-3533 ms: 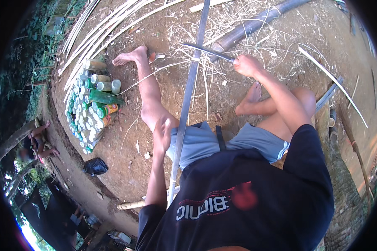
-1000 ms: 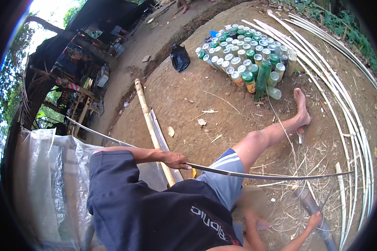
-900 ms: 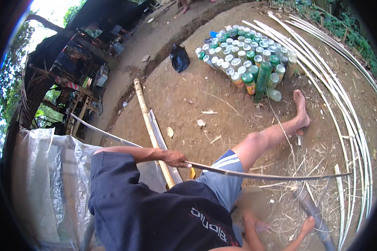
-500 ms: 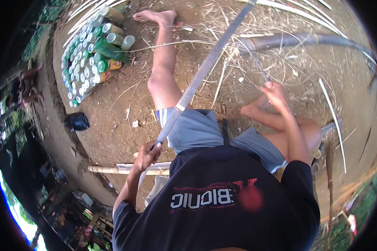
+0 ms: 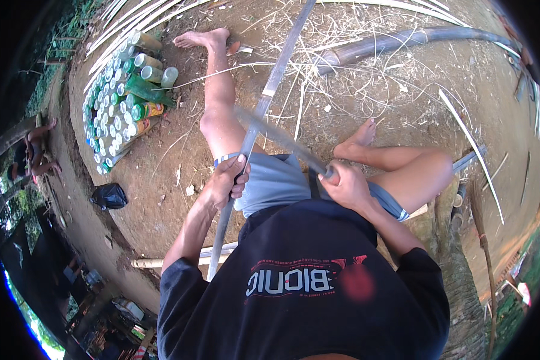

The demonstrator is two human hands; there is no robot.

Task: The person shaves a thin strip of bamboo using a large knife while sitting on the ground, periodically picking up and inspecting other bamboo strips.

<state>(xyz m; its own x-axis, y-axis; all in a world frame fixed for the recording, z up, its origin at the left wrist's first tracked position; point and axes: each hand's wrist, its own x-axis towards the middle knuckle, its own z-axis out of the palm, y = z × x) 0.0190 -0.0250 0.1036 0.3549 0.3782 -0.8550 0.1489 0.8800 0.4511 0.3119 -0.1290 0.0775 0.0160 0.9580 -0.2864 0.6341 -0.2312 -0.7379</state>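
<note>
A long, greyish bamboo strip (image 5: pixel 280 69) slants from the top of the view down past my left thigh, with a pale node ring partway along. My left hand (image 5: pixel 227 179) is closed around its lower part, and the lower end sticks out below the fist. My right hand (image 5: pixel 347 186) grips the dark handle of a knife (image 5: pixel 291 145) in front of my belly. Its blade is smeared by motion, points up and left, and crosses the strip just above my left hand. Whether the edge touches the strip, I cannot tell.
Plastic bottles (image 5: pixel 117 99) stand clustered at far left. A dark bamboo pole (image 5: pixel 390 47) lies at far right among thin shavings. Nearby are a black plastic bag (image 5: pixel 109 196), pale strips (image 5: pixel 471 150) and a stick broom (image 5: pixel 480 216). Another person (image 5: pixel 37 153) is at far left.
My right hand has swung the knife inward from the right, across to the strip. My left hand has moved up slightly, with more strip below it. My view has shifted.
</note>
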